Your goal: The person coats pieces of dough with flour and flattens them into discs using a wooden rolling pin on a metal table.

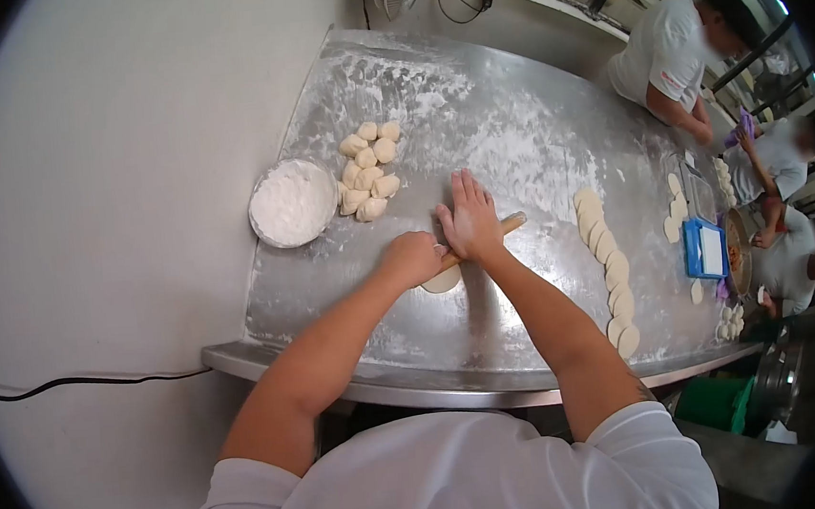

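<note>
Under both hands a wooden rolling pin (514,222) lies slantwise over a flat dough disc (443,281) on the floured metal table (521,121). My right hand (471,219) rests on the pin with its palm down and its fingers stretched forward. My left hand (415,259) is closed beside the pin's near end, at the disc's edge; what its curled fingers hold is hidden. Several dough balls (366,157) sit ahead and to the left, next to a bowl of white flour (293,202). An overlapping row of flat dough discs (605,256) lies to the right.
A blue container (705,250), a pan of filling (737,252) and more dough pieces (677,197) are at the far right. Several people in white shirts, one here (667,54), stand there. The wall (115,182) borders the left; a green bin (716,403) is below the table.
</note>
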A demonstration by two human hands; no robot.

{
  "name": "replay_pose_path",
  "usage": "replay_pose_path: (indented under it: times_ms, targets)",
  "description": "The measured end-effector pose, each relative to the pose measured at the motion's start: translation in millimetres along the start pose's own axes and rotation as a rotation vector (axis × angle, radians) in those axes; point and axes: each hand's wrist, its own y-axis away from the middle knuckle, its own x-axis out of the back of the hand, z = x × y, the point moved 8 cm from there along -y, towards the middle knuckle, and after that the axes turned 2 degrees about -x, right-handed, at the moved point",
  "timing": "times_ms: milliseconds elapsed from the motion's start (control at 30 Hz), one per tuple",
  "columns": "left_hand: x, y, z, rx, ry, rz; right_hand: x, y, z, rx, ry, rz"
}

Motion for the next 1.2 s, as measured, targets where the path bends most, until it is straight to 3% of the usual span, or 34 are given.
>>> replay_pose_path:
  times_ms: [167, 233, 267, 367, 467, 500, 600, 700, 800, 900, 1000, 1100, 1200]
  targets:
    - [-16, -12, -16, -0.056, 0.156, -0.104, 40, 112, 15, 0.072, 0.126, -0.299]
    - [-29, -8, -21, 0.079, 0.253, -0.359, 55, 148, 30, 0.110, 0.107, -0.346]
    - [-34, -1, -22, 0.151, 0.300, -0.489, 57, 154, 32, 0.142, 0.113, -0.336]
    - [-28, 11, -12, 0.131, 0.154, -0.612, 38, 110, 21, 0.063, 0.150, -0.305]
    - [-18, -7, -9, -0.022, -0.154, -0.234, 14, 26, -5, -0.006, 0.160, -0.171]
    - [1, 0, -2, 0.060, -0.157, -0.191, 12, 4, -12, -0.045, 0.142, -0.126]
    - [7, -5, -10, 0.022, -0.104, -0.139, 10, -1, -10, -0.050, -0.057, -0.038]
    - [0, -8, -11, -0.088, 0.148, -0.159, 28, 85, 19, 0.023, 0.106, -0.169]
    - [-28, -1, -20, 0.110, 0.467, -0.475, 63, 166, 47, 0.129, 0.124, -0.299]
    - [-36, 4, -20, 0.101, 0.289, -0.587, 60, 153, 46, 0.128, 0.140, -0.334]
    - [-14, 12, 1, 0.034, 0.133, -0.518, 23, 80, 18, 0.056, 0.210, -0.232]
    - [5, 8, 4, 0.053, -0.104, -0.206, 7, 9, -7, -0.040, 0.162, -0.132]
    - [2, -1, -2, -0.116, -0.160, -0.106, 6, 16, -3, -0.028, -0.009, -0.052]
